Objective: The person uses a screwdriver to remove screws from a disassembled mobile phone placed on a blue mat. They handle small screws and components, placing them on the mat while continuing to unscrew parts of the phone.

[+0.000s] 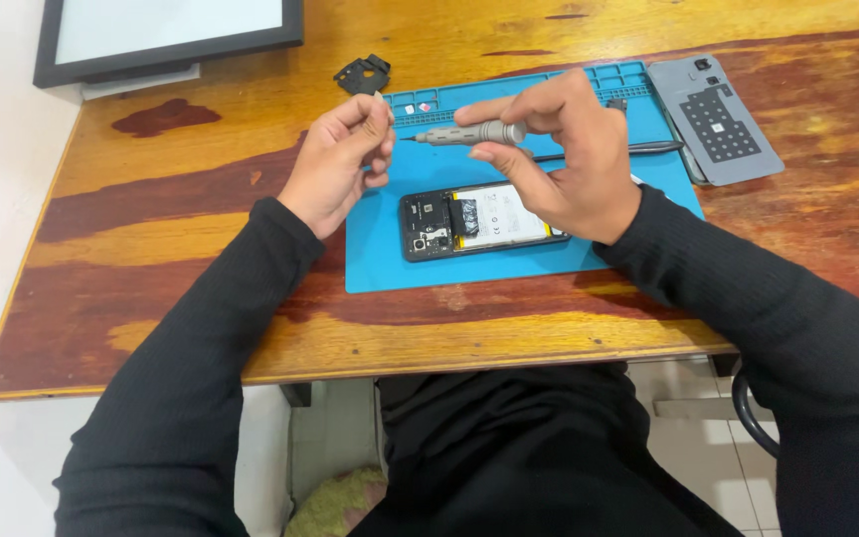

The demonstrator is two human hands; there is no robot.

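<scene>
The right hand (569,159) grips a slim grey metal screwdriver (469,133) between thumb and fingertips, holding it in the air above the far part of the blue rubber work mat (380,249) that lies on the worn, reddish-brown wooden desk (201,209). The screwdriver's long axis runs nearly level and roughly parallel to the desk's far edge, with its fine dark tip pointing toward the person's left, at the left hand (340,164). That left hand is raised just beside the tip, its fingers curled in and pinched together at thumb and forefinger; whether anything small sits in the pinch cannot be told. Under and between the two hands, on the middle of the mat, lies an opened black smartphone (474,224) with its back removed, long axis also running left to right, showing a pale battery and dark circuit parts at its left end. Toward the desk's far right corner rests the detached grey back cover (718,119) of the phone, inner side up. A small black plastic bracket (363,75) lies on the bare wood just beyond the mat's far left corner, and a black-framed flat panel (166,35) sits at the desk's far left corner.
</scene>
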